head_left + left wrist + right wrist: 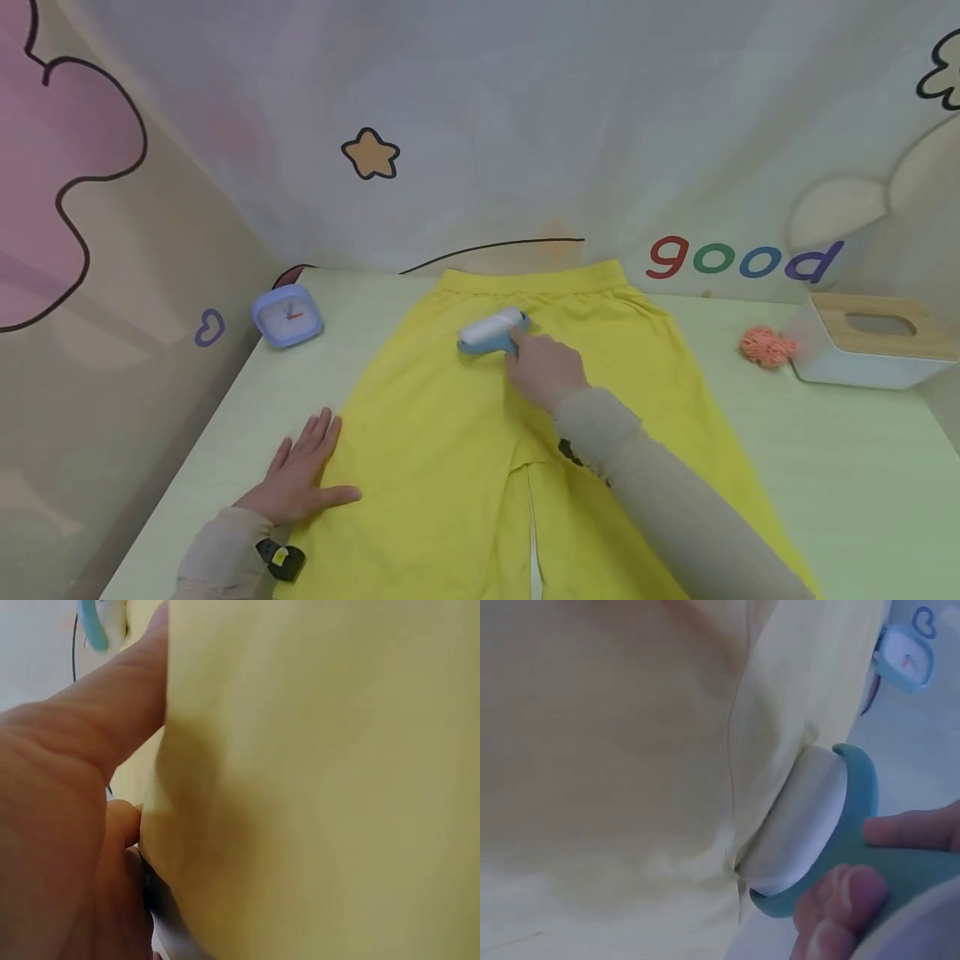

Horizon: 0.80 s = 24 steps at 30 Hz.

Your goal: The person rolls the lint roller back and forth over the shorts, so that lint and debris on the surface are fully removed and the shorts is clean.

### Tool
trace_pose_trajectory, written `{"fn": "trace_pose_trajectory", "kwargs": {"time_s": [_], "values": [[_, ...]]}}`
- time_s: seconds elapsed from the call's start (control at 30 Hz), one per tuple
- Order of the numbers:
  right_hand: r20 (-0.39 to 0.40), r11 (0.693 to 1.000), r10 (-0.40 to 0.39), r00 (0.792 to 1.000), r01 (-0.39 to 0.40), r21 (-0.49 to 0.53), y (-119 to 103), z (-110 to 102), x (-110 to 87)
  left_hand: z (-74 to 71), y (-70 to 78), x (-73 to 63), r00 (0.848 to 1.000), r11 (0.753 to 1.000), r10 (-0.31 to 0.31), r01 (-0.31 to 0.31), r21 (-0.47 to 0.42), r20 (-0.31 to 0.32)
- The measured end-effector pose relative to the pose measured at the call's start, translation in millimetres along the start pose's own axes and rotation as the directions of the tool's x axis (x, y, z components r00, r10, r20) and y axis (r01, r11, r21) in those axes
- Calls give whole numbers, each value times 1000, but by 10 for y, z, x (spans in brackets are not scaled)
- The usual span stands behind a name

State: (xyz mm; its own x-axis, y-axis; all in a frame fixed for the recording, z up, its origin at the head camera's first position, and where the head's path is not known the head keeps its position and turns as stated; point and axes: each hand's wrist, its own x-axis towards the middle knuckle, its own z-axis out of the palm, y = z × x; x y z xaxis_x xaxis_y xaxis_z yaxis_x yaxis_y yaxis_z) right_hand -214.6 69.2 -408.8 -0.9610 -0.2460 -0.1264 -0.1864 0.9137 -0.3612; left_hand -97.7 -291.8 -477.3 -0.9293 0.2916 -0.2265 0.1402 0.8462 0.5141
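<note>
Yellow pants [427, 433] lie spread on the table, waistband toward the back wall. My right hand [546, 369] grips the handle of a blue lint roller [491, 331], whose white roll rests on the fabric below the waistband. Up close in the right wrist view, the roll [799, 821] touches the cloth and fingers wrap the handle. With fingers spread, my left hand [296, 471] lies flat on the left edge of the pants, thumb on the cloth. The left wrist view shows the thumb [112, 697] against the fabric; the fingertips are partly hidden by it.
A blue alarm clock [288, 316] stands at the table's back left. Toward the back right are a coral pompom-like bundle [767, 347] and a white tissue box [862, 354] with a wooden lid. A printed backdrop [480, 167] rises behind the table [840, 467].
</note>
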Motion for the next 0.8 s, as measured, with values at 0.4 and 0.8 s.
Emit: {"fn": "trace_pose_trajectory", "kwargs": {"time_s": [0.4, 0.8], "values": [[14, 997, -71, 997, 71, -18, 638, -207, -1142, -83, 35, 15, 999, 999, -14, 12, 36, 45], [-89, 986, -160, 983, 155, -64, 458, -213, -958, -58, 50, 11, 999, 1000, 11, -10, -21, 52]]}}
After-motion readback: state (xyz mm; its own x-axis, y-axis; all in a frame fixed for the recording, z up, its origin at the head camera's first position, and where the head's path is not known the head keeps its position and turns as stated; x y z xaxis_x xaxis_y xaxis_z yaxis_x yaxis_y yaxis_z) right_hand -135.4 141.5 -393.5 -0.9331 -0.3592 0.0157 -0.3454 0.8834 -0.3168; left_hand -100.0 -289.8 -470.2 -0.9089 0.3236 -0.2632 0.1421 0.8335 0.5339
